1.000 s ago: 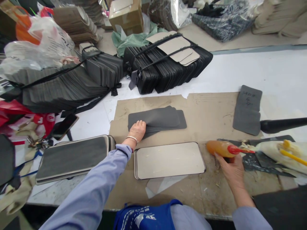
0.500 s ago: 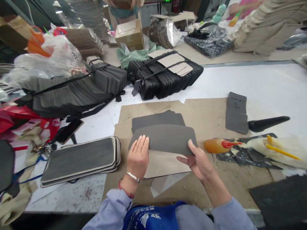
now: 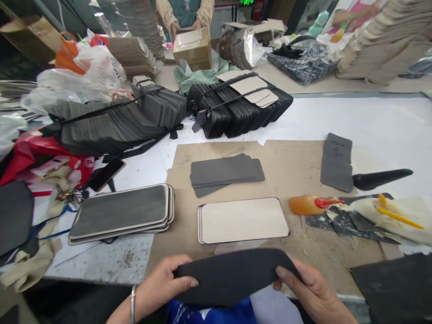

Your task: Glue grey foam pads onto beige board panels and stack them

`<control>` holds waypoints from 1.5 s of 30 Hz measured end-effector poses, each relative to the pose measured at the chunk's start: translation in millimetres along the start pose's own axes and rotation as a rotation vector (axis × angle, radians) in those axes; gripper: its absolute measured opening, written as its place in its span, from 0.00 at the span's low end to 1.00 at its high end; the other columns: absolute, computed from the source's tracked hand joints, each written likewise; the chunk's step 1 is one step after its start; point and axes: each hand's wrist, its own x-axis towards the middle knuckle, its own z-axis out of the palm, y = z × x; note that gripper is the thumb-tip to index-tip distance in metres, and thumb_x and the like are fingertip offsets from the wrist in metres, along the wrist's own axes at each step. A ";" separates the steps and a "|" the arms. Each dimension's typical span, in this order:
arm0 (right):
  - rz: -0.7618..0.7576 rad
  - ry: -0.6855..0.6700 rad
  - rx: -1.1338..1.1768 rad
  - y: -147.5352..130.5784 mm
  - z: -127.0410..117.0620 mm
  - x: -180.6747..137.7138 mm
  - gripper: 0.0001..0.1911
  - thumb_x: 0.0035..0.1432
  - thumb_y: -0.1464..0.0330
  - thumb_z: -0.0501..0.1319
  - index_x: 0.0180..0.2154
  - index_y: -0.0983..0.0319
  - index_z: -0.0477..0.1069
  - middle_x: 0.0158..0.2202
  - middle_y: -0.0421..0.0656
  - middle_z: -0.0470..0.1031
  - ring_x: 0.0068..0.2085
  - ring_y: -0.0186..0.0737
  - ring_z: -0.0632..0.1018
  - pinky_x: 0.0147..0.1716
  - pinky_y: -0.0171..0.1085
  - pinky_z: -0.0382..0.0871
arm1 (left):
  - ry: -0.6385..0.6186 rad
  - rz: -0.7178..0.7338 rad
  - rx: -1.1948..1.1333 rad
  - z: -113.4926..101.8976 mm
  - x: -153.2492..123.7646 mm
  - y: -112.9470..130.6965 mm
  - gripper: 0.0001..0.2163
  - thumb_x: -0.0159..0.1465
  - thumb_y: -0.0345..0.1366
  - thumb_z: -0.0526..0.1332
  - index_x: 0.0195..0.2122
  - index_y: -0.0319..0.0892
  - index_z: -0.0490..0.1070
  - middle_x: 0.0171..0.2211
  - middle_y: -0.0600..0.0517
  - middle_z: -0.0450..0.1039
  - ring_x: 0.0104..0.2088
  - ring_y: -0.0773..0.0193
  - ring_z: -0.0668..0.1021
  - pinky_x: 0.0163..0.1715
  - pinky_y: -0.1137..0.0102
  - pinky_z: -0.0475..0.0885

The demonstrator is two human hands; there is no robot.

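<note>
A dark grey, round-cornered flat panel [image 3: 232,274] is held up near the table's front edge, bent slightly. My left hand [image 3: 168,279] pinches its left end, thumb on top. At the right end, my right hand [image 3: 303,281] grips it between thumb and fingers. Just beyond lies a small stack of pale beige panels with dark edges [image 3: 243,220]. Farther back, several thin grey panels [image 3: 224,171] rest loosely on a brown cardboard sheet [image 3: 293,157]. To the left sits a stack of grey panels with pale borders [image 3: 121,211].
An orange bottle with a red tip [image 3: 305,205] and a black-handled tool [image 3: 381,178] lie at right. Strapped bundles of black panels [image 3: 243,108] and grey panels [image 3: 111,126] stand behind. A phone [image 3: 107,174] lies left. Across the table, another person's hands [image 3: 185,28] are at a cardboard box [image 3: 193,47].
Both hands have drawn the grey panel back toward my body, off the beige stack, which now shows fully. My left hand went from lying flat on the panel to pinching its end.
</note>
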 end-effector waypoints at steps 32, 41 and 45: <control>0.232 0.552 -0.766 126.9 -42.5 76.0 0.23 0.58 0.50 0.43 0.22 0.59 0.58 0.24 0.42 0.65 0.27 0.38 0.66 0.29 0.37 0.57 | 0.746 -0.166 0.223 33.0 122.4 -4.3 0.13 0.56 0.45 0.51 0.20 0.44 0.65 0.20 0.53 0.69 0.26 0.61 0.71 0.29 0.70 0.62; 0.279 0.535 -0.725 126.2 -43.9 76.8 0.23 0.57 0.49 0.43 0.22 0.59 0.57 0.24 0.42 0.65 0.27 0.39 0.66 0.29 0.37 0.56 | 0.763 -0.172 0.227 33.4 122.6 -1.7 0.12 0.56 0.43 0.53 0.20 0.44 0.66 0.22 0.52 0.70 0.26 0.61 0.72 0.29 0.70 0.62; 0.293 0.533 -0.729 126.4 -44.6 77.8 0.23 0.56 0.49 0.43 0.22 0.58 0.57 0.24 0.43 0.66 0.27 0.39 0.67 0.29 0.37 0.57 | 0.777 -0.182 0.224 34.7 124.4 -3.9 0.12 0.56 0.43 0.54 0.20 0.43 0.66 0.21 0.52 0.69 0.26 0.61 0.72 0.29 0.70 0.62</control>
